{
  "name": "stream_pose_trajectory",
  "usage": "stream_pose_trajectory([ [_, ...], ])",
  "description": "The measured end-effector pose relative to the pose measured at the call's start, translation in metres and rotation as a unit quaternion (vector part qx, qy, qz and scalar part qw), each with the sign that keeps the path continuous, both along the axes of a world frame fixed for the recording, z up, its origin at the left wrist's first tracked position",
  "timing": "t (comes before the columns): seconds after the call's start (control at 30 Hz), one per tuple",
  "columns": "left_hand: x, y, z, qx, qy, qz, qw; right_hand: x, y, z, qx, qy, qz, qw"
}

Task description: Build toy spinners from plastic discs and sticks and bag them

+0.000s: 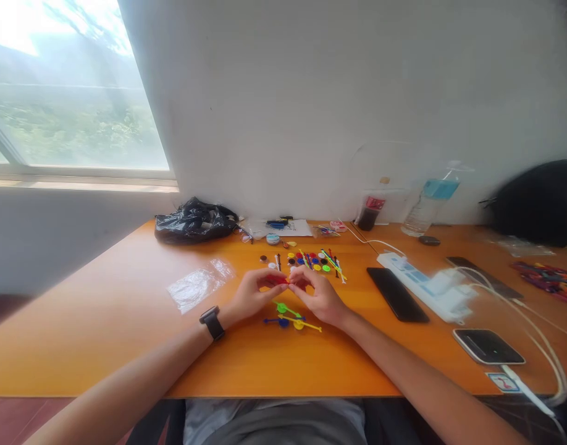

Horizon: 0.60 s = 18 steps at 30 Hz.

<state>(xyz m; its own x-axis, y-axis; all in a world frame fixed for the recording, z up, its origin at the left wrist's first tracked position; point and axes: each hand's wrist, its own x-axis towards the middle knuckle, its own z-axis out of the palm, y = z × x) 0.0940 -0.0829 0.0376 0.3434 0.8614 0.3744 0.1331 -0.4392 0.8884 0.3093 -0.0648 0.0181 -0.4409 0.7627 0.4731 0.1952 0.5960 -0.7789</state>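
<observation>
My left hand (252,294), with a black watch on its wrist, and my right hand (321,298) meet above the middle of the table. Both have fingers closed in a pinch on a small red plastic arrow (277,280), partly hidden by the fingers. Just below the hands lie a green arrow spinner (282,308), a blue arrow spinner (283,322) and a yellow arrow spinner (299,324), each with a round disc at its middle. Beyond my fingers are several loose coloured discs (327,268) and a bunch of thin plastic arrows (338,267).
A clear plastic bag (200,286) lies left of my hands, a black plastic bag (195,222) behind it. On the right are a black phone (397,294), a white power strip (417,287) with cables, another charging phone (488,346) and a water bottle (422,213).
</observation>
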Motion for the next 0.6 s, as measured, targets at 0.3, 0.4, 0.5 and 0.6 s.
stream_pose_trajectory([
  [0.3,-0.0013,-0.0021,0.0035,0.005,0.018,-0.003,1.0,0.0024,-0.0036,0.0059,0.016,-0.036,0.011,0.999],
  [0.4,-0.0023,-0.0027,0.0041,0.017,0.034,-0.004,0.999,0.0021,-0.0036,0.0055,0.022,-0.04,0.009,0.999],
  [0.5,-0.0029,-0.0041,0.0049,0.04,0.049,0.004,0.998,0.0025,-0.002,0.0053,0.054,-0.047,-0.014,0.997],
  [0.6,-0.0029,-0.0058,0.006,0.085,0.077,0.02,0.993,0.0037,0.0003,0.005,0.097,-0.062,-0.054,0.992],
])
